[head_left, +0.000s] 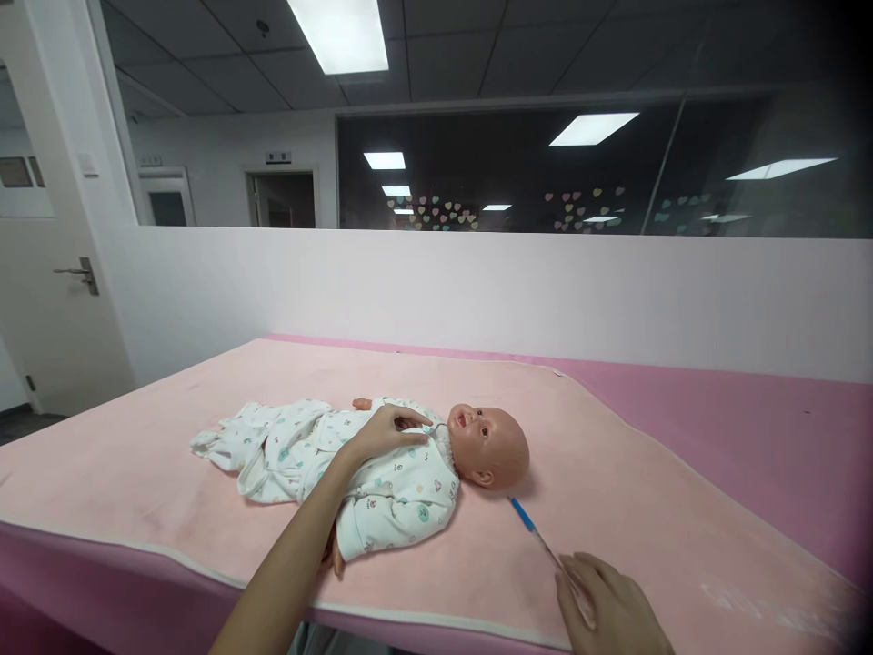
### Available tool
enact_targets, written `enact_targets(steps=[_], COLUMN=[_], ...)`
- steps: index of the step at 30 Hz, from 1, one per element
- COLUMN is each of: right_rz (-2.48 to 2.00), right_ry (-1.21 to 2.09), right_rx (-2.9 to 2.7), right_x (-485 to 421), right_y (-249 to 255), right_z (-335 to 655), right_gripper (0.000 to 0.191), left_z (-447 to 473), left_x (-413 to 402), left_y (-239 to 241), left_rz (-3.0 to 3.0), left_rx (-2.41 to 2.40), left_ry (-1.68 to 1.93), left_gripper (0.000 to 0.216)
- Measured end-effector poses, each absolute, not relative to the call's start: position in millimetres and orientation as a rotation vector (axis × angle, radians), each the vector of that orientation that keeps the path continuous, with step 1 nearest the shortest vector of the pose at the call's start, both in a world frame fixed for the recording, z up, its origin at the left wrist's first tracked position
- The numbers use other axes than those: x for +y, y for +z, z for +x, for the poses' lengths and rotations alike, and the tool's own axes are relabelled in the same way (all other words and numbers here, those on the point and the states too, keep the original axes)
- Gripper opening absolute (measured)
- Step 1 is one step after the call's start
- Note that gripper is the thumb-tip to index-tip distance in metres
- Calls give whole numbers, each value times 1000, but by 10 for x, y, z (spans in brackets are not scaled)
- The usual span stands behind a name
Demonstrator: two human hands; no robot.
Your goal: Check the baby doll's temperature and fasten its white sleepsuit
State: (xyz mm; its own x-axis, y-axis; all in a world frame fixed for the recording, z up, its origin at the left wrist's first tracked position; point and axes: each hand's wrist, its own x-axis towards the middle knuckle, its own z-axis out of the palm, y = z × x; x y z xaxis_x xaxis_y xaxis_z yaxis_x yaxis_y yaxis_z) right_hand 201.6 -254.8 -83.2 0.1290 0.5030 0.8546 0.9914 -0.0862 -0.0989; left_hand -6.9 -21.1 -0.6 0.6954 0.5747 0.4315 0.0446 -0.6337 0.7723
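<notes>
A baby doll [487, 441] in a white patterned romper [327, 464] lies on its back on a pale pink mat [614, 509], head to the right. My left hand [386, 429] rests on the doll's chest near the collar, fingers curled on the fabric. My right hand [610, 605] is at the mat's near edge and holds a thin stick-like tool with a blue tip [524, 517]. The blue tip points toward the doll's head and stops just short of it.
The mat covers a darker pink table [784, 428] that reaches to a white half wall [477, 282] with dark glass above. A white door [47, 273] stands at the left.
</notes>
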Motion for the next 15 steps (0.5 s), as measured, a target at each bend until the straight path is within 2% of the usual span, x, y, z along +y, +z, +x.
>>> enact_targets(steps=[2, 7, 12, 15], right_rz=[-1694, -1604, -1783, -1688], right_ry=[-814, -395, -343, -295], right_rx=[-1414, -1684, -1782, -1703], right_x=[-2395, -1700, -1113, -1036], right_y=[-590, -61, -83, -179], right_z=[1856, 1305, 1085, 1104], right_gripper=[25, 21, 16, 13], left_z=[-63, -52, -54, -59], left_x=[-203, -186, -177, -172], left_y=[-12, -32, -32, -31], left_rz=[2109, 2066, 2002, 1991], left_rx=[462, 447, 393, 395], left_ry=[880, 901, 872, 860], left_gripper=[29, 27, 26, 26])
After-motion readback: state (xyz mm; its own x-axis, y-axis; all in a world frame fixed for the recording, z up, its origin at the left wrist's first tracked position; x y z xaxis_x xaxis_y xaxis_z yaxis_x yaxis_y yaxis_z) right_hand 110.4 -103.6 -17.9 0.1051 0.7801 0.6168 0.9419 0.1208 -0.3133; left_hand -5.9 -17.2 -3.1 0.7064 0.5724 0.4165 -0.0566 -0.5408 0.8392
